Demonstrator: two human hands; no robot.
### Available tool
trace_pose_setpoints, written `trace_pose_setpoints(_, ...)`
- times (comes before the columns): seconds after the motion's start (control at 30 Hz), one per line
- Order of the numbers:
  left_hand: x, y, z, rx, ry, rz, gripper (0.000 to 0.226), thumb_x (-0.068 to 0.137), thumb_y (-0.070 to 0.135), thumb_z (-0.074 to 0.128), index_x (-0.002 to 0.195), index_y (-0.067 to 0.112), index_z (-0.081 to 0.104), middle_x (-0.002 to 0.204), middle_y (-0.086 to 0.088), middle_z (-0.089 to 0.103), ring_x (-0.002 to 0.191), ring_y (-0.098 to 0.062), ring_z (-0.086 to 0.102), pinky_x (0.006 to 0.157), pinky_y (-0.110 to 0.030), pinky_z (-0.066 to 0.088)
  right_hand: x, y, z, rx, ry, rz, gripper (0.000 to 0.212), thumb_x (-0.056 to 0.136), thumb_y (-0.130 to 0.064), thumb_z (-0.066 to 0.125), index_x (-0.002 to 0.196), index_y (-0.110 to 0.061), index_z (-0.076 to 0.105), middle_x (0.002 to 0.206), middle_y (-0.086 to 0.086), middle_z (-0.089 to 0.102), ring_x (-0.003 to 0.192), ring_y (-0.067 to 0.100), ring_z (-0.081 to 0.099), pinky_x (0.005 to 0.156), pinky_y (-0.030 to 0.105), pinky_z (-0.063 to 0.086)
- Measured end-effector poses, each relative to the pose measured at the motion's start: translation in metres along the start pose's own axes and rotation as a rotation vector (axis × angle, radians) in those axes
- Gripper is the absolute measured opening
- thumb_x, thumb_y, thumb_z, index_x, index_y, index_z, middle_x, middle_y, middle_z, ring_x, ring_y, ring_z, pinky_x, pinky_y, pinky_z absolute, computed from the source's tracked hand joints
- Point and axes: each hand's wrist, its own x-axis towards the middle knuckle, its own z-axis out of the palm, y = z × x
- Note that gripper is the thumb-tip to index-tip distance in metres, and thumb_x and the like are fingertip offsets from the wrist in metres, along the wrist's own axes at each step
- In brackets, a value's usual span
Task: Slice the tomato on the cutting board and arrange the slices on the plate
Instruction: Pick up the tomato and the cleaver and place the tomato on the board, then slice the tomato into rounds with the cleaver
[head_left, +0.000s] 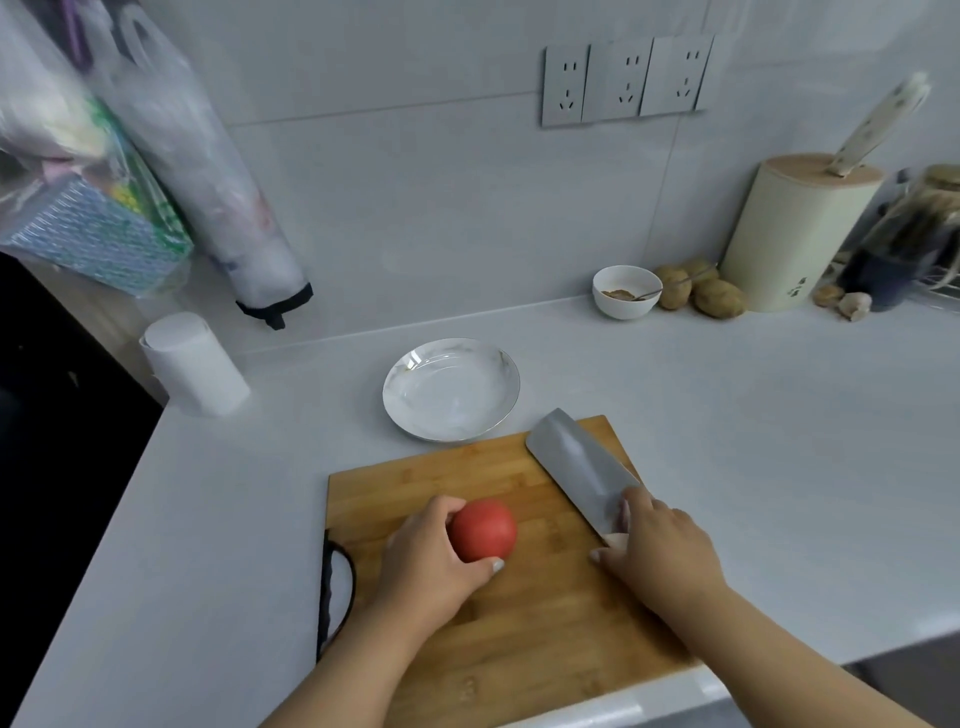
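Note:
A whole red tomato rests on the wooden cutting board. My left hand cups it from the left, thumb under its near side. My right hand is closed around the handle of a broad steel cleaver, whose blade points away toward the far right corner of the board, to the right of the tomato. An empty white plate sits on the counter just behind the board.
A white paper roll stands at the left. At the back right are a small white bowl with a spoon, several potatoes, a cream knife block and a jar. Plastic bags hang at the upper left.

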Motion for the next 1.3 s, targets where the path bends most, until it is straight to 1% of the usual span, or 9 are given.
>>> trace_pose_setpoints(0.17,-0.006,-0.004,0.001,-0.042,-0.002,-0.002,0.068,0.050,0.058,0.075,0.110,0.050,0.043,0.108,0.017,0.056,0.099,-0.009,0.055,0.085,-0.035,0.051,0.002,0.000,-0.002,0.096,-0.107,0.016,0.051,0.079,-0.042,0.071,0.115,-0.021,0.043,0.101,-0.001,0.065,0.084,0.020,0.059,0.070,0.028,0.048)
trace_pose_setpoints(0.33,-0.011,0.000,0.001,-0.063,0.032,-0.005,0.065,0.054,0.048,0.081,0.108,0.045,0.045,0.107,0.015,0.053,0.094,-0.006,0.055,0.079,-0.027,0.050,0.005,0.001,-0.005,0.141,-0.147,0.078,0.037,0.082,-0.025,0.058,0.116,-0.020,0.042,0.078,-0.003,0.058,0.070,0.019,0.058,0.062,0.028,0.049)
trace_pose_setpoints(0.5,-0.016,0.002,-0.001,-0.035,0.054,-0.034,0.068,0.052,0.052,0.082,0.108,0.041,0.044,0.107,0.014,0.054,0.092,-0.007,0.055,0.077,-0.026,0.050,0.009,0.006,-0.010,0.256,-0.188,0.115,0.029,0.082,-0.016,0.053,0.110,-0.020,0.047,0.075,-0.001,0.057,0.064,0.016,0.056,0.056,0.026,0.045)
trace_pose_setpoints(0.6,-0.021,0.004,-0.004,-0.007,0.056,-0.031,0.078,0.054,0.055,0.081,0.117,0.039,0.040,0.116,0.014,0.048,0.101,-0.007,0.052,0.086,-0.029,0.048,0.004,0.007,-0.021,0.250,-0.139,0.094,0.026,0.086,-0.025,0.053,0.111,-0.026,0.052,0.074,-0.002,0.060,0.061,0.014,0.058,0.055,0.028,0.049)
trace_pose_setpoints(0.67,-0.024,0.004,-0.008,0.014,0.115,0.030,0.081,0.059,0.057,0.078,0.126,0.036,0.038,0.121,0.015,0.039,0.112,-0.005,0.041,0.093,-0.028,0.041,-0.002,0.007,-0.033,0.305,-0.156,0.070,0.019,0.090,-0.039,0.052,0.108,-0.033,0.054,0.071,-0.001,0.065,0.055,0.015,0.060,0.054,0.031,0.054)
trace_pose_setpoints(0.8,-0.024,0.012,-0.015,0.094,0.123,0.250,0.049,0.075,0.050,0.069,0.118,0.032,0.053,0.118,0.020,0.038,0.113,0.002,0.029,0.093,-0.019,0.031,-0.016,0.002,-0.057,0.551,-0.350,0.020,0.031,0.089,-0.060,0.047,0.100,-0.036,0.063,0.059,0.000,0.060,0.036,0.014,0.047,0.047,0.024,0.044)
trace_pose_setpoints(0.93,-0.022,0.017,-0.010,0.154,0.060,0.300,0.040,0.081,0.045,0.066,0.116,0.031,0.054,0.113,0.022,0.039,0.110,0.002,0.030,0.090,-0.015,0.030,-0.026,-0.021,-0.067,0.629,-0.476,-0.020,0.045,0.091,-0.060,0.043,0.065,-0.024,0.054,0.054,0.001,0.054,0.035,0.013,0.040,0.049,0.024,0.039)
trace_pose_setpoints(1.1,-0.018,0.021,-0.007,0.189,0.120,0.316,0.033,0.084,0.045,0.060,0.112,0.028,0.056,0.110,0.014,0.047,0.108,-0.006,0.037,0.089,-0.022,0.039,-0.028,-0.038,-0.074,0.578,-0.573,-0.061,0.052,0.091,-0.063,0.039,0.067,-0.017,0.047,0.054,0.001,0.052,0.034,0.012,0.039,0.049,0.024,0.038)
trace_pose_setpoints(1.3,-0.015,0.021,-0.010,0.202,0.116,0.333,0.026,0.088,0.040,0.056,0.112,0.030,0.056,0.113,0.012,0.049,0.107,-0.007,0.037,0.086,-0.017,0.033,-0.028,-0.043,-0.079,0.482,-0.624,-0.091,0.052,0.091,-0.062,0.036,0.070,-0.016,0.047,0.052,-0.001,0.050,0.032,0.011,0.041,0.057,0.028,0.043)
